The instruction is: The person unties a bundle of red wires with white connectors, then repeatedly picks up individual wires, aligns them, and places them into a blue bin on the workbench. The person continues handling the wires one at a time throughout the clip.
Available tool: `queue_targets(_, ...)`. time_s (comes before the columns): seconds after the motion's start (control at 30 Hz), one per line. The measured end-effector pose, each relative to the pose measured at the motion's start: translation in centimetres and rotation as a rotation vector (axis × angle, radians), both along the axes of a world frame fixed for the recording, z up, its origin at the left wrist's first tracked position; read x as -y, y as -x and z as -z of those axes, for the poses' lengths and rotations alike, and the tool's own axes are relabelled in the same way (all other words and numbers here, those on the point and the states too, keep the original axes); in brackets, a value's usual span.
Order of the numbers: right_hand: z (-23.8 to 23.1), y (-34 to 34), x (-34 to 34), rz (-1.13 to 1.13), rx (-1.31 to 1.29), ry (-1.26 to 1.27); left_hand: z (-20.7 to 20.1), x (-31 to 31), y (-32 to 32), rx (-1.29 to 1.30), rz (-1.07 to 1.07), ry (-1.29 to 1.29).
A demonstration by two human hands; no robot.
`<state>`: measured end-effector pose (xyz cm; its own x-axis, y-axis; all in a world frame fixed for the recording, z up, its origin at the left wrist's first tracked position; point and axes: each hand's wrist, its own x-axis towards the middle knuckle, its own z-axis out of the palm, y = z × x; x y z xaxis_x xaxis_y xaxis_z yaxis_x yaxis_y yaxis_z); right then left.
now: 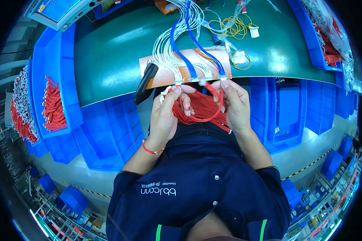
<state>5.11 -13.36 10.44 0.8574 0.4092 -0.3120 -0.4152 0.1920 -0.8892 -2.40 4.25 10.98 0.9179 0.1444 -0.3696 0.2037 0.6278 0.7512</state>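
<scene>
Head view: red loop (207, 120) hangs between both hands, just below the board (163, 76).
Left hand: thumb and forefinger of the left hand (163, 116) pinched on the loop's left end, other fingers curled loosely.
Right hand: the right hand (236, 108) pinches its right end, fingertips nearly together.
Lap: red bundle (203, 105) lies behind the loop.
Table: green table (108, 60) carries the board, white wires (161, 46), blue wires (181, 56) and yellow wires (233, 30).
Room: monitor (56, 10) upper left; filled bins at left (54, 52) and right (309, 36).
Edges: hands meet the board's front edge; black pad (146, 82) overhangs near the left hand; green surface extends either side.
</scene>
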Motion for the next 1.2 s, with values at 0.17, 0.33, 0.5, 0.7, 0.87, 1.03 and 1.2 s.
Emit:
queue_targets(0.17,0.1,0.1,-0.3,0.016,-0.013,-0.07,-0.2,-0.1,-0.1,-0.01,0.008,-0.014)
queue_targets(0.33,0.4,-1.1,0.9,-0.107,0.012,0.0,-0.1,-0.1,0.0,0.006,0.008,0.003)
queue_targets(0.5,-0.1,-0.8,2.8,-0.318,0.03,0.112,-0.4,-0.1,-0.2,-0.009,-0.001,0.013)
queue_targets(0.7,-0.2,0.3,3.5,-0.387,0.066,0.102,-0.2,0.1,-0.3,0.011,-0.014,-0.006)
queue_targets(0.87,-0.3,-0.3,1.6,-0.204,0.016,0.118,-0.2,0.6,-0.3,0.009,-0.051,-0.02)
queue_targets(1.03,0.5,-1.2,0.8,-0.112,0.025,0.046,-0.5,1.1,0.7,-0.008,-0.018,-0.121)
queue_targets(1.2,0.5,-1.2,0.8,-0.111,0.032,0.096,-0.1,1.3,0.2,-0.022,-0.054,-0.142)
